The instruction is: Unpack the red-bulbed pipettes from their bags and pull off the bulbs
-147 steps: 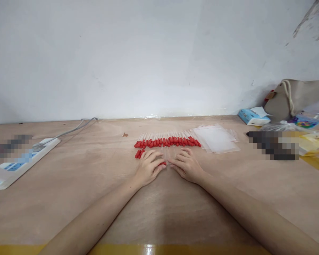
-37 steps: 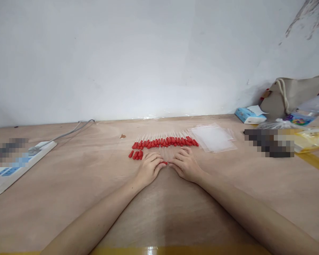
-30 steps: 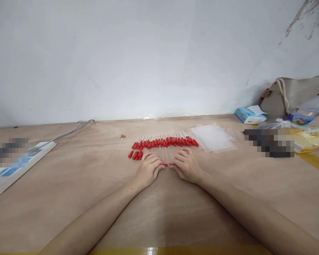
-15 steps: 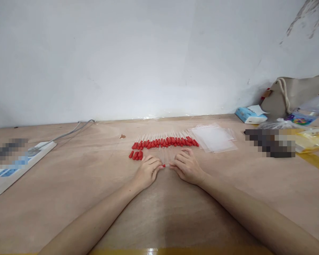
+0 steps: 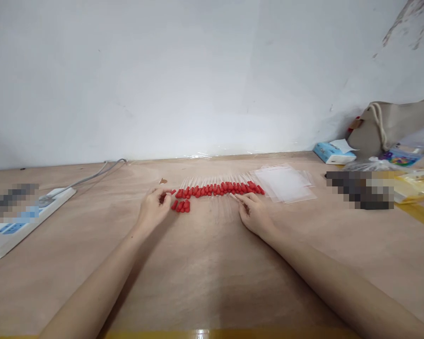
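My left hand [image 5: 154, 207] is at the left end of the red row, its thumb and fingertips pinching a small red rubber bulb [image 5: 173, 192]. My right hand [image 5: 253, 212] grips a thin clear tube [image 5: 234, 196], whose end points up and left. Between the hands lie several loose clear tubes [image 5: 221, 211]. Beyond them runs a row of droppers [image 5: 208, 189], red bulbs toward me and clear slender stems toward the wall. A few loose red bulbs [image 5: 181, 206] sit just right of my left hand.
Flat clear plastic bags [image 5: 284, 183] overlap right of the row. Farther right are a blue tissue pack [image 5: 334, 153], a grey bag [image 5: 403, 125], a plastic bottle [image 5: 415, 143] and a yellow package [image 5: 417, 186]. A white power strip [image 5: 21, 230] with a grey cable lies left. A wall stands behind.
My hands, close together before over a red bulb and tube, are now apart. The left has gone left and away from me to the loose bulbs; the right has shifted slightly, raising a tube.
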The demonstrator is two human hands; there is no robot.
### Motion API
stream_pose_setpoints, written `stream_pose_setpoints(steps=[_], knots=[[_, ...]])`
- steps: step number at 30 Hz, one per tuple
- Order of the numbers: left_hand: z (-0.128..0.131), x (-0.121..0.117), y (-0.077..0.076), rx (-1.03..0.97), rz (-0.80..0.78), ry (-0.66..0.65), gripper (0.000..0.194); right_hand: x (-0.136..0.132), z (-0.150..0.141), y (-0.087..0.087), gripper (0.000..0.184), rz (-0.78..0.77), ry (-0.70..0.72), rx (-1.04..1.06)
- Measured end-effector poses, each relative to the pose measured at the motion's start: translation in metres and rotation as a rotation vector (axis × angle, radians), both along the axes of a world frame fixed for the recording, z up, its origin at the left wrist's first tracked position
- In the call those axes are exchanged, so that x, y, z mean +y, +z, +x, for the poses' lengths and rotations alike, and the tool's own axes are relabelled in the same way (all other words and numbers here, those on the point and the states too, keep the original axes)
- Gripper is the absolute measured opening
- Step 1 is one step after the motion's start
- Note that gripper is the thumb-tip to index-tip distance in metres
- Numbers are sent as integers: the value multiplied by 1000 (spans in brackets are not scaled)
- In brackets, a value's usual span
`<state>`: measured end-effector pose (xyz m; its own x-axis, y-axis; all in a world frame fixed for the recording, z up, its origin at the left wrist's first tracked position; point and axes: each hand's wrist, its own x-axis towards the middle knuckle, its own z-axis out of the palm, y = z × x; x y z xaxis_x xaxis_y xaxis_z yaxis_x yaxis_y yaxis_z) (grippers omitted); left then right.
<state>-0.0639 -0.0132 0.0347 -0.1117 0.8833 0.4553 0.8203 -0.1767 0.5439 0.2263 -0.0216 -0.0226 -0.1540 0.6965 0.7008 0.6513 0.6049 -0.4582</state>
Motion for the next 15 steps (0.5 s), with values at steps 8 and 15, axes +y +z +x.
stream_pose_setpoints(steps=[8,15], knots=[[-5,7,-18,9,-184,-50,19,3,3,1,16,-69,-89,-30],[-9,10,-19,-28,-208,-38,34,2,-4,-1,17,-29,-15,-30]])
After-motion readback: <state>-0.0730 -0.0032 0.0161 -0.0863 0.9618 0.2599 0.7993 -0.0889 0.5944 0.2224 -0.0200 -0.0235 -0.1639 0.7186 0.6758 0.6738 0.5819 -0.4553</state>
